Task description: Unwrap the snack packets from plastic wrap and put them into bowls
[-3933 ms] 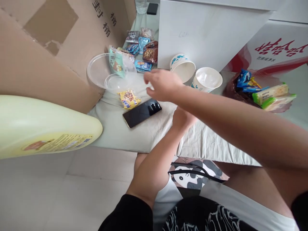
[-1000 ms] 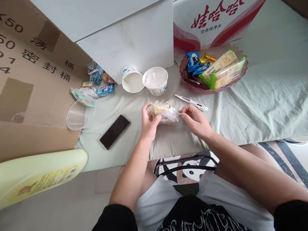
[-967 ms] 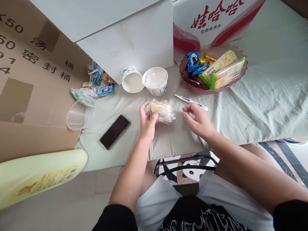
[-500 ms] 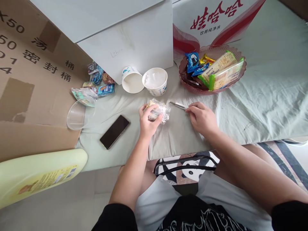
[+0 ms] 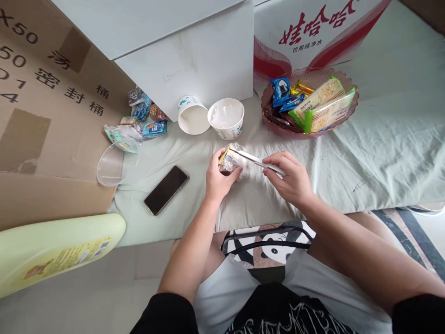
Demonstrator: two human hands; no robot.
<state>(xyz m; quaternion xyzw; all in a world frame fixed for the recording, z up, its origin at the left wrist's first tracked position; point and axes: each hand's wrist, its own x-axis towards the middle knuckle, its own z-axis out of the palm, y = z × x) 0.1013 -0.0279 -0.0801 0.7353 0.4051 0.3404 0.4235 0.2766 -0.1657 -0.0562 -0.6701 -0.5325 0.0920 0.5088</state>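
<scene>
My left hand (image 5: pixel 220 174) is curled around a small packet in crinkled clear wrapping (image 5: pixel 234 160), with the thumb and index finger on its sides. A yellow part shows at the packet's upper left; what is inside cannot be made out. My right hand (image 5: pixel 290 178) pinches a slim silver tool (image 5: pixel 259 162) with a narrow, long end. The tool's tip lies over the top of the packet; whether it touches the wrapping is unclear. Just behind stands a white paper cup (image 5: pixel 225 132) with clear plastic in it, beside another paper cup (image 5: pixel 191 120) tipped on its side.
A pink glass bowl (image 5: pixel 313 136) of wrapped snacks stands at the back right. To the left lie a phone (image 5: pixel 166 190), a clear plastic lid (image 5: pixel 113 164) and several snack packets (image 5: pixel 153 129). White boxes (image 5: pixel 215 69) and a cardboard box (image 5: pixel 69 139) wall the back and left.
My right hand has moved the silver tool leftward over the packet. The left hand has turned the packet slightly, and its fingers have shifted to the edges.
</scene>
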